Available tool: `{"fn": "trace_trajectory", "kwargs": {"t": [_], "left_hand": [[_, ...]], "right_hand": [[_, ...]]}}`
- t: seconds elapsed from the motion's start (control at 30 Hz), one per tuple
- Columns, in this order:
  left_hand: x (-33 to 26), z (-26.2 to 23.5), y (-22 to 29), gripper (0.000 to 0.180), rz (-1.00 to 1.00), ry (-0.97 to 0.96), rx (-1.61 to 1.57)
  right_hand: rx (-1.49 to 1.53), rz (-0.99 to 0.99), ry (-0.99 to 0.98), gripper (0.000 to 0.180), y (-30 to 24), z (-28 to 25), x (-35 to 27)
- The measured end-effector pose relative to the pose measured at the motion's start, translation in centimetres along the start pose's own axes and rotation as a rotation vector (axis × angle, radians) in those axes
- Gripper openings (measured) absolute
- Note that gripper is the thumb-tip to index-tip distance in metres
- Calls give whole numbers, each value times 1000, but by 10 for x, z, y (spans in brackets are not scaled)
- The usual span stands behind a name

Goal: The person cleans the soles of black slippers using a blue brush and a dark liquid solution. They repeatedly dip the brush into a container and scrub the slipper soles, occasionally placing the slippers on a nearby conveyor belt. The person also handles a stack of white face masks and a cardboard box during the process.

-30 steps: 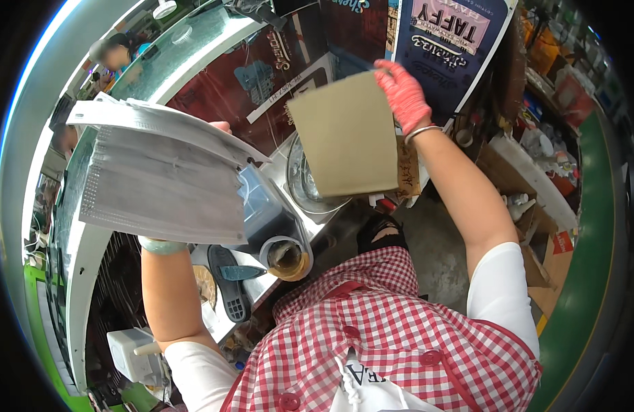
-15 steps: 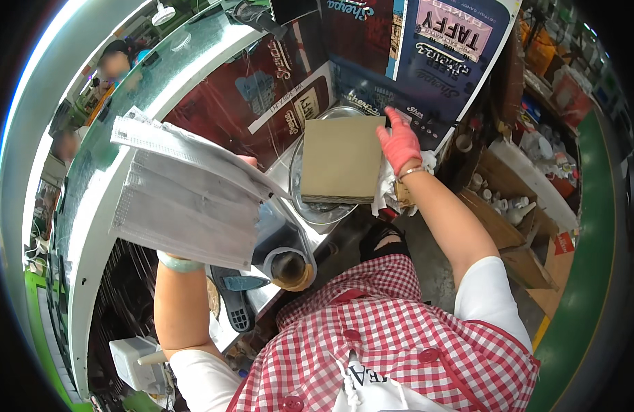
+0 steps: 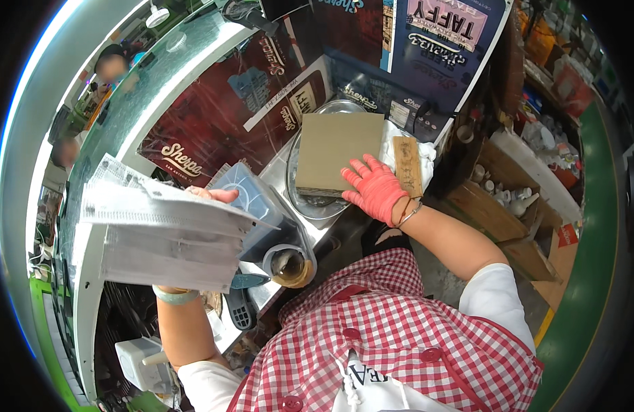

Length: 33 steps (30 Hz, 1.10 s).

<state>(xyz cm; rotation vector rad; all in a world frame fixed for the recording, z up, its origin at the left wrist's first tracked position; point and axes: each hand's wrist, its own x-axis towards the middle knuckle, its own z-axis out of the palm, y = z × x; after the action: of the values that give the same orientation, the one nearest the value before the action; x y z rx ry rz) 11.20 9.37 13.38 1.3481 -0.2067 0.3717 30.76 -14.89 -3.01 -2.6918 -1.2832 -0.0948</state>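
My left hand [image 3: 217, 193] grips a bundle of thin grey-white sheets [image 3: 169, 250]. The sheets hide most of the hand; only its fingertips show above their upper edge. My right hand [image 3: 377, 189], in a pink-red glove, has its fingers spread. Its fingertips rest against the lower right edge of a square olive-tan block [image 3: 341, 151]. That block sits over a round clear dish [image 3: 307, 206], and layers show along its front side. Just right of it, a small wooden block [image 3: 407, 165] lies on crumpled white cloth [image 3: 428, 154].
A clear bluish tub [image 3: 245, 189] and a cup of brown liquid [image 3: 289, 266] stand between the sheets and dish. Printed boards [image 3: 221, 96] wall the back. A dark brush-like tool [image 3: 241, 309] lies near my left forearm. Cardboard boxes [image 3: 502, 213] with bottles stand right.
My right hand has moved from the block's upper right corner down to its lower right edge. The sheets in my left hand have shifted left and down, uncovering the tub.
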Motion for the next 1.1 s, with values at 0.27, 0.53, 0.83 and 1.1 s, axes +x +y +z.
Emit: {"fn": "trace_trajectory", "kwargs": {"t": [0.27, 0.53, 0.83, 1.1], "left_hand": [[-6, 12, 5, 32, -212, 172, -101], [-18, 5, -4, 36, -65, 42, -93], [-20, 19, -3, 37, -101, 87, -84], [-21, 13, -11, 41, -130, 134, 29]], "right_hand": [[-22, 50, -4, 55, -8, -11, 11], [-82, 128, 54, 51, -19, -8, 12], [50, 123, 216, 44, -23, 9, 20], [84, 37, 172, 38, -30, 11, 11]]}}
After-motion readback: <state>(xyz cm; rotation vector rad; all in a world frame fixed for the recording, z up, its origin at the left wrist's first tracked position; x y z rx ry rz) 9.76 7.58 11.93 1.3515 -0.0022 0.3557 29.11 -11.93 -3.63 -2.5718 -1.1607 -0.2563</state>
